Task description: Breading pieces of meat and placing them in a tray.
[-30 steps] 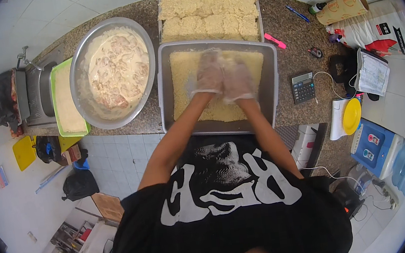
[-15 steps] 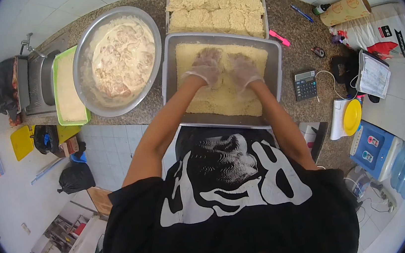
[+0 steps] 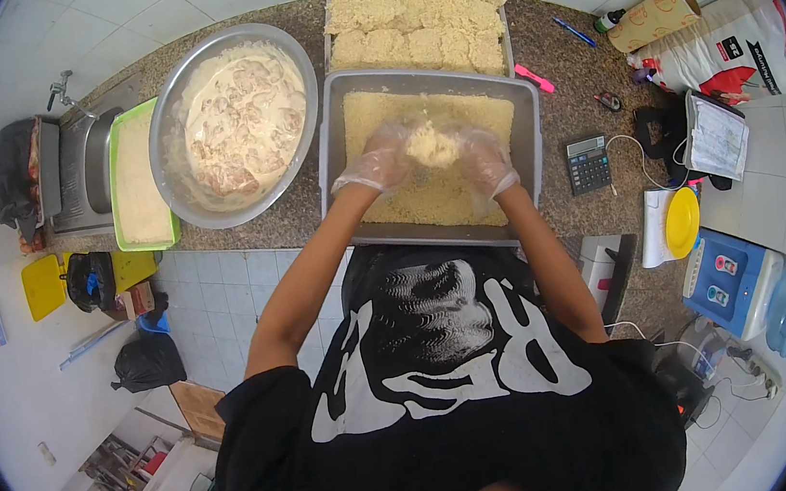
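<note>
My left hand (image 3: 381, 159) and my right hand (image 3: 486, 159), both in clear plastic gloves, hold a crumb-coated piece of meat (image 3: 433, 146) between them. It is raised over a grey plastic tub (image 3: 332, 146) spread with pale yellow breadcrumbs (image 3: 437, 206). Loose crumbs show around the piece. Behind the tub, a tray holds rows of breaded pieces (image 3: 417, 29). On the left, a large metal bowl (image 3: 175, 188) contains raw meat pieces in creamy batter (image 3: 238, 122).
Left of the bowl stand a green tray (image 3: 148, 242) of pale powder and a sink (image 3: 91, 168). To the right lie a pink marker (image 3: 535, 78), a blue pen (image 3: 574, 32), a calculator (image 3: 587, 165) and a yellow plate (image 3: 682, 223). A water dispenser (image 3: 731, 280) stands nearer, at right.
Both hands were pressed flat into the breadcrumbs. They have now risen and come together around a breaded piece of meat. The view has shifted slightly.
</note>
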A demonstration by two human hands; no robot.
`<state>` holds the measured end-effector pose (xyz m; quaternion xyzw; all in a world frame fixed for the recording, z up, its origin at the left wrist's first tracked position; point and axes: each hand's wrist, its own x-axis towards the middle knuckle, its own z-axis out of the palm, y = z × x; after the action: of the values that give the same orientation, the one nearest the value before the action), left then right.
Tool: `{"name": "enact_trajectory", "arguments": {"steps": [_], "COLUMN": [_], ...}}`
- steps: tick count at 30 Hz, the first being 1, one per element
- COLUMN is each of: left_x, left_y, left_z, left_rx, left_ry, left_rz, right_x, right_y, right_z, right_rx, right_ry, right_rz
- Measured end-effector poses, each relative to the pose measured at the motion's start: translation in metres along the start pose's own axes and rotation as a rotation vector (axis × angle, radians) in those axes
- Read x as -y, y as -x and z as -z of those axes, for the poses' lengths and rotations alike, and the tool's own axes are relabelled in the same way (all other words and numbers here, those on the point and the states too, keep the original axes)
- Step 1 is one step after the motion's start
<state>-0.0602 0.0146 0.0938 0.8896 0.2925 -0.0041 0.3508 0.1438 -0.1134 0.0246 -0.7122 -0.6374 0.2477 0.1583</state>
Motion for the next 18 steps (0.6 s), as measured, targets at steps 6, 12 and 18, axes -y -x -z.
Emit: {"name": "enact_trajectory", "arguments": {"steps": [6,12,18], "left_x": [-0.011,0.091,0.027], "left_y": [0.041,0.061,-0.016], "left_z": [-0.014,-0.176,-0.090], "left_rx": [0.375,0.073,-0.108], "left_ry": [-0.245,-0.050,-0.010], "left_rz": [0.171,-0.002,0.220], "right_x": [0.023,0.014,-0.007], "right_y": [0.045,0.050,0.008], "right_z": [0.037,-0.042,-0.004], "right_rx": [0.058,0.435,0.007], "right_ry": [-0.137,0.029,0.008], "right_rz": [-0.280,-0.114,-0.556]}}
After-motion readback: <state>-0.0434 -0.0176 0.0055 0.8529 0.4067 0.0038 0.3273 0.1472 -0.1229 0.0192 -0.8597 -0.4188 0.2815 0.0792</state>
